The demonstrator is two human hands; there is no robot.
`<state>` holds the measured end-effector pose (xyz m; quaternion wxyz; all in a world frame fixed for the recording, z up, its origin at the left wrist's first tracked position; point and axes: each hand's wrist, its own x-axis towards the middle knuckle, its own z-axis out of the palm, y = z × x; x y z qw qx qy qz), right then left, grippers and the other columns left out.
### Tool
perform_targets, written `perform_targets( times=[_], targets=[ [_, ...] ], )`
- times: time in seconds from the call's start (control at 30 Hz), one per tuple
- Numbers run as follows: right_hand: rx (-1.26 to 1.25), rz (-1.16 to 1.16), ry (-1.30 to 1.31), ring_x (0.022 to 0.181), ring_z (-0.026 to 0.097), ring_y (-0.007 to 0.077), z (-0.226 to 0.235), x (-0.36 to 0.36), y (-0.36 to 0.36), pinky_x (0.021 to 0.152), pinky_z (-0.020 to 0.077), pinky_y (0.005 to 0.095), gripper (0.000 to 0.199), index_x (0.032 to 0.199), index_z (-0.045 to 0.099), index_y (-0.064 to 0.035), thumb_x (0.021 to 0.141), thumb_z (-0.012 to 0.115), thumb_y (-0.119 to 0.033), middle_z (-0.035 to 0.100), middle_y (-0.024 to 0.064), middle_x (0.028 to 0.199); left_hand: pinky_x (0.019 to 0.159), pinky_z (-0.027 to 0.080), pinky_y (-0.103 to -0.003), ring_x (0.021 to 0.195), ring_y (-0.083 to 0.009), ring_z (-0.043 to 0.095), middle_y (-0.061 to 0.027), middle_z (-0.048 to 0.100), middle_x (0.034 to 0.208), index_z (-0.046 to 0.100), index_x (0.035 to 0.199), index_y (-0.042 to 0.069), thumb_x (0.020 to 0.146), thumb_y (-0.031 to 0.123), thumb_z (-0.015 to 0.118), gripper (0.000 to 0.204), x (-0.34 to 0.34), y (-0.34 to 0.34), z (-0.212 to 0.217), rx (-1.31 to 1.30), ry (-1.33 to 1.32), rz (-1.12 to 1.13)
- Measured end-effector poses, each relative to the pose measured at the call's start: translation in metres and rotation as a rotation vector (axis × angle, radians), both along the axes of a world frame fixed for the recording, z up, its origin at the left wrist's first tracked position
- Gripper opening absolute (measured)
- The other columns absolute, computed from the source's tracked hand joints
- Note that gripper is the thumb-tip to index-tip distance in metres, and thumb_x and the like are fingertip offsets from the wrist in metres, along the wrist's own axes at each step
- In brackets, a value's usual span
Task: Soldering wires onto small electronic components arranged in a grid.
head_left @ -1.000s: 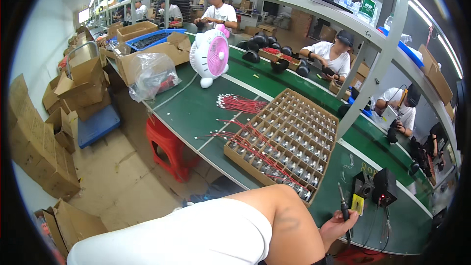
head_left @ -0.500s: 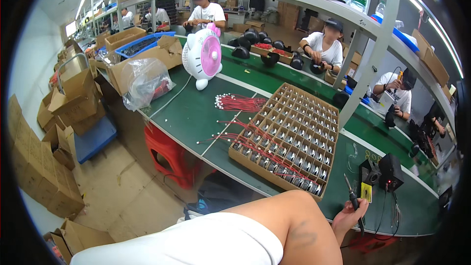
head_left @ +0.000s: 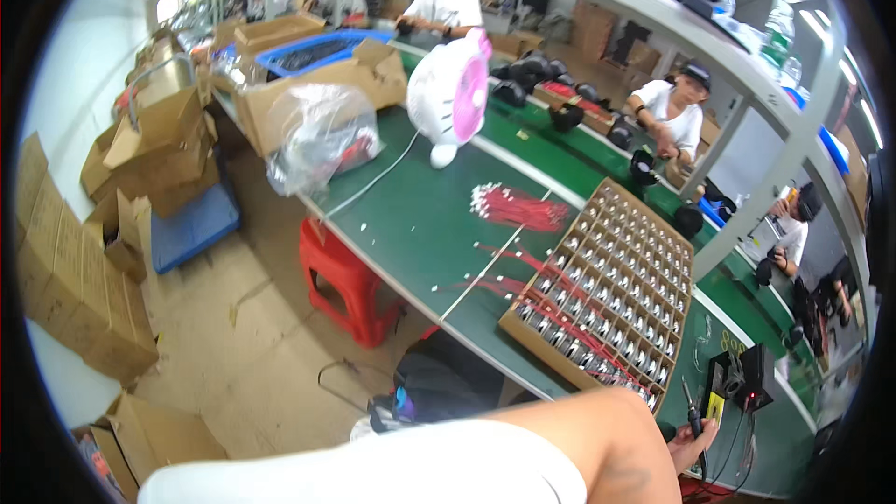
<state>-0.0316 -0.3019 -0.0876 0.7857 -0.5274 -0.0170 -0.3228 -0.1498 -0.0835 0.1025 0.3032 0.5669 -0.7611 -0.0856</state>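
Note:
My right hand [head_left: 691, 446], low at the right, is closed round a soldering iron [head_left: 694, 418] whose tip points up. Beside it stand a yellow-fronted iron stand [head_left: 715, 408] and a black box [head_left: 763, 381] with a red light. My left arm [head_left: 621, 429], sleeved in white, crosses the lower edge with its elbow bent. The left hand itself is out of the picture. Beyond the elbow lies a divided cardboard tray [head_left: 551, 353] filled with small round silver-and-black parts. Red wires [head_left: 583, 294] lie across its near cells, and a bundle of red wires [head_left: 527, 212] with white connectors rests behind.
A white and pink fan [head_left: 434, 98] and a clear plastic bag [head_left: 322, 140] stand on the green table [head_left: 392, 224]. A red stool [head_left: 341, 294] is under its edge. Cardboard boxes [head_left: 84, 271] line the left wall. Co-workers [head_left: 672, 117] sit across the bench, beneath an overhead shelf.
The view has swung, so the table, tray and fan sit farther right in the picture. The soldering iron stays in my right hand beside the stand, with the left arm still bent.

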Motion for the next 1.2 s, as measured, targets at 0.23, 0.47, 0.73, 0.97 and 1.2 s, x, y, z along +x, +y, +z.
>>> perform_targets(
  times=[0.23, 0.47, 0.73, 0.97, 1.2],
  targets=[
    [0.051, 0.003, 0.048, 0.059, 0.041, 0.0063, 0.004, -0.001, 0.002, 0.054, 0.0339, 0.0216, 0.021, 0.095, 0.054, -0.0103, 0.103, 0.053, -0.029, 0.048, -0.0021, 0.075, 0.076, 0.052, -0.039, 0.086, -0.0321, 0.065, -0.0118, 0.068, 0.088, 0.071, 0.096, 0.006, 0.084, 0.013, 0.068, 0.015, 0.023, 0.044, 0.021, -0.107, -0.077, 0.044],
    [0.188, -0.032, 0.079, 0.059, 0.041, 0.0085, 0.018, -0.008, 0.014, 0.057, 0.0353, 0.025, 0.027, 0.087, 0.055, -0.0099, 0.104, 0.051, -0.031, 0.045, -0.002, 0.065, 0.069, 0.054, -0.024, 0.089, -0.0103, 0.068, -0.005, 0.067, 0.101, 0.064, 0.114, 0.006, 0.096, 0.01, 0.058, 0.02, 0.167, 0.243, 0.003, -0.596, 0.386, 0.869],
    [0.143, -0.087, 0.118, 0.06, 0.04, 0.0085, 0.02, -0.001, 0.02, 0.059, 0.0344, 0.0251, 0.028, 0.086, 0.053, -0.0093, 0.103, 0.052, -0.031, 0.044, -0.0011, 0.065, 0.076, 0.051, -0.033, 0.084, -0.0196, 0.065, -0.0094, 0.071, 0.09, 0.071, 0.102, 0.003, 0.088, 0.013, 0.069, 0.017, 0.276, 0.39, -0.106, 0.014, 0.04, 1.859],
    [0.1, -0.071, 0.11, 0.058, 0.036, 0.0079, 0.02, -0.005, 0.021, 0.06, 0.0305, 0.0254, 0.029, 0.083, 0.047, -0.0104, 0.105, 0.047, -0.029, 0.036, -0.0016, 0.063, 0.093, 0.042, -0.051, 0.1, -0.0269, 0.066, -0.006, 0.071, 0.097, 0.069, 0.091, 0.015, 0.086, 0.024, 0.069, 0.011, 0.323, 0.39, -0.139, 0.35, 0.297, 1.906],
    [0.023, 0.006, 0.069, 0.061, 0.036, 0.0086, 0.014, -0.004, 0.008, 0.062, 0.0311, 0.0264, 0.023, 0.092, 0.052, -0.0071, 0.105, 0.046, -0.025, 0.037, -0.0012, 0.066, 0.065, 0.051, -0.031, 0.071, -0.0169, 0.063, -0.01, 0.066, 0.081, 0.06, 0.101, 0.0, 0.091, 0.005, 0.06, 0.012, 0.328, 0.397, -0.126, -0.04, 0.322, 1.879]
  ],
)
